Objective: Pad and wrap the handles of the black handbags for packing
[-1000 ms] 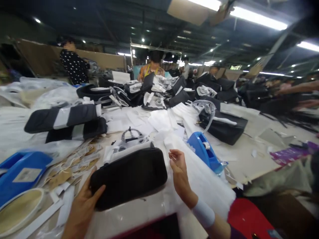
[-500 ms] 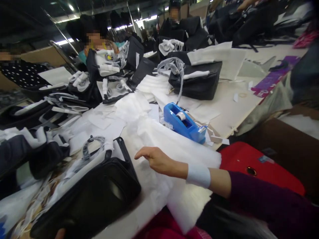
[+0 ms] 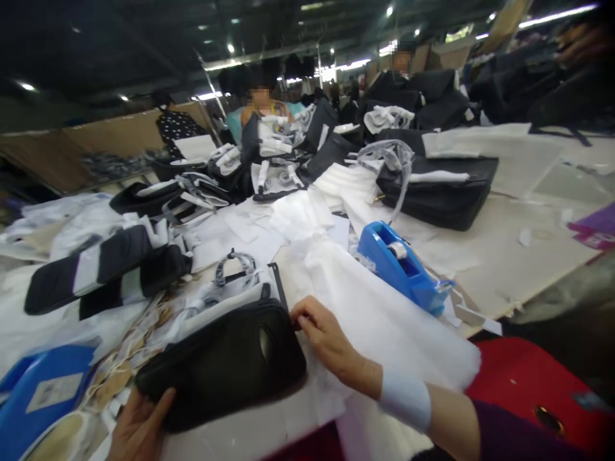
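A black handbag point(image 3: 225, 371) with a smooth, shiny face lies tilted on the table in front of me. Its handle point(image 3: 235, 266) is wrapped in clear plastic, and white padding runs along its top edge. My left hand point(image 3: 139, 422) grips the bag's lower left corner, thumb on the front face and the other fingers partly hidden. At the bag's right end, my right hand point(image 3: 331, 342) has bent fingers closed at the upper corner; the fingertips are partly hidden. White foam sheeting point(image 3: 384, 307) lies beneath and beside the right hand.
A blue tape dispenser point(image 3: 403, 269) stands right of the foam; another blue object point(image 3: 52, 390) is at lower left. More black bags point(image 3: 437, 198) with white wrapping cover the far table. A red piece with an eyelet point(image 3: 523, 378) sits at lower right. Co-workers point(image 3: 262, 105) are across the table.
My right hand, apart from the bag before with its index finger stretched out, is now at the bag's right end. More of my left hand shows. The view has swung left.
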Demonstrator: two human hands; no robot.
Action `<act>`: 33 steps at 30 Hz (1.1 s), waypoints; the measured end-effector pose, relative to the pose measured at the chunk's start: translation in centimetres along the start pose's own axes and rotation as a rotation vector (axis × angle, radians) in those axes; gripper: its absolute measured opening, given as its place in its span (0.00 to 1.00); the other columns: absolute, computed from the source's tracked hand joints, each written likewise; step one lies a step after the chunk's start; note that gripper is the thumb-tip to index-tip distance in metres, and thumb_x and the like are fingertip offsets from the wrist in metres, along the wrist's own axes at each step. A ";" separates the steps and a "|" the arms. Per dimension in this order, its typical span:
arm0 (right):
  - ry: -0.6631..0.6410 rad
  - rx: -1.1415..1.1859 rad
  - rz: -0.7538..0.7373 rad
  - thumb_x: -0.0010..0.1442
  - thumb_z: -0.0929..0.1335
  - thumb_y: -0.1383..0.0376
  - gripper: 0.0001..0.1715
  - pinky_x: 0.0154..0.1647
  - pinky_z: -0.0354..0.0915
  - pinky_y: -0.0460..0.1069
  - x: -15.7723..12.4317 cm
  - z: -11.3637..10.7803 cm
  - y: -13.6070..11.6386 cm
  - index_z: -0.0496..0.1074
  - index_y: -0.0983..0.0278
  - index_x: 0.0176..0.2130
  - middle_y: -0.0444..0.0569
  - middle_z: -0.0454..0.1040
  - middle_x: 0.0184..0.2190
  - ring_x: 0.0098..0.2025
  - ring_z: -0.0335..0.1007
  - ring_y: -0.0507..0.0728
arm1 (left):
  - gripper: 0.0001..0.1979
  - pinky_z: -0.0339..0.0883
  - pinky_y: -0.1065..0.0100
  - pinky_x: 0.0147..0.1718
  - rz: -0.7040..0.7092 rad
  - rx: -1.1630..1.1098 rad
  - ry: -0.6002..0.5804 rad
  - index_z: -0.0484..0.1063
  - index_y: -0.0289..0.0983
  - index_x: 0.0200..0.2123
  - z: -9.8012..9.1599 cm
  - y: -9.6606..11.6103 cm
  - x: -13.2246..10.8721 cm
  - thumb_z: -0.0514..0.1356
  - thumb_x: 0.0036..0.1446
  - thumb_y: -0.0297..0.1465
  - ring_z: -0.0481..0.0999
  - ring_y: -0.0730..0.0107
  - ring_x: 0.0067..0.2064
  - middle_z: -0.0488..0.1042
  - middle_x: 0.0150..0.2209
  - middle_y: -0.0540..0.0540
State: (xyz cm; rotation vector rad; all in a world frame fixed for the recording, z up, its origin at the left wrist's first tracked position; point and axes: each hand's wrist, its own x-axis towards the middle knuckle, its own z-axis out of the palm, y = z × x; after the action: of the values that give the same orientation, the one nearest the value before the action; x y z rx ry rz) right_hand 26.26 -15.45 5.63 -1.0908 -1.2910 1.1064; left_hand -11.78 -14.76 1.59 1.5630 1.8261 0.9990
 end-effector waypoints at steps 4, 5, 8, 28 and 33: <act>-0.024 0.056 0.105 0.56 0.69 0.61 0.31 0.45 0.67 0.52 -0.4 1.5 -2.4 0.61 0.58 0.58 0.49 0.69 0.49 0.46 0.68 0.58 | 0.31 0.60 0.51 0.62 -0.084 -0.249 -0.029 0.62 0.42 0.58 1.3 3.2 -1.4 0.62 0.54 0.46 0.69 0.52 0.58 0.71 0.54 0.44; -0.047 0.033 0.125 0.54 0.70 0.61 0.36 0.47 0.67 0.53 -0.4 2.1 -2.5 0.59 0.57 0.59 0.49 0.68 0.50 0.47 0.68 0.59 | 0.30 0.61 0.52 0.61 -0.069 -0.284 -0.030 0.61 0.42 0.59 1.4 3.9 -1.6 0.62 0.55 0.45 0.69 0.52 0.58 0.70 0.55 0.44; 0.031 -0.099 0.035 0.50 0.72 0.64 0.37 0.58 0.60 0.57 -0.2 3.9 -1.8 0.61 0.56 0.57 0.49 0.64 0.56 0.56 0.63 0.62 | 0.30 0.64 0.55 0.59 0.015 -0.276 0.042 0.63 0.40 0.58 1.1 5.0 -1.9 0.62 0.54 0.44 0.68 0.52 0.59 0.65 0.58 0.41; -0.143 -0.374 0.132 0.44 0.72 0.69 0.34 0.49 0.64 0.54 1.9 4.6 -4.8 0.72 0.54 0.52 0.46 0.59 0.44 0.46 0.63 0.58 | 0.22 0.55 0.55 0.61 0.338 -0.073 -0.219 0.67 0.46 0.55 -1.1 5.4 1.5 0.56 0.59 0.44 0.67 0.54 0.54 0.70 0.49 0.46; -0.143 -0.415 0.123 0.43 0.73 0.69 0.24 0.47 0.63 0.53 2.2 4.3 -4.6 0.74 0.58 0.43 0.46 0.61 0.42 0.44 0.63 0.58 | 0.19 0.58 0.58 0.58 0.295 -0.067 -0.218 0.71 0.45 0.49 -0.8 5.2 2.1 0.56 0.58 0.46 0.69 0.55 0.52 0.71 0.47 0.46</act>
State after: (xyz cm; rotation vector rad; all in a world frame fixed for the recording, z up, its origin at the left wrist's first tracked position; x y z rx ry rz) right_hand 21.90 -14.02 10.53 -1.4329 -1.6325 1.0457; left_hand -9.78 -12.60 6.44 1.8558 1.4299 0.9619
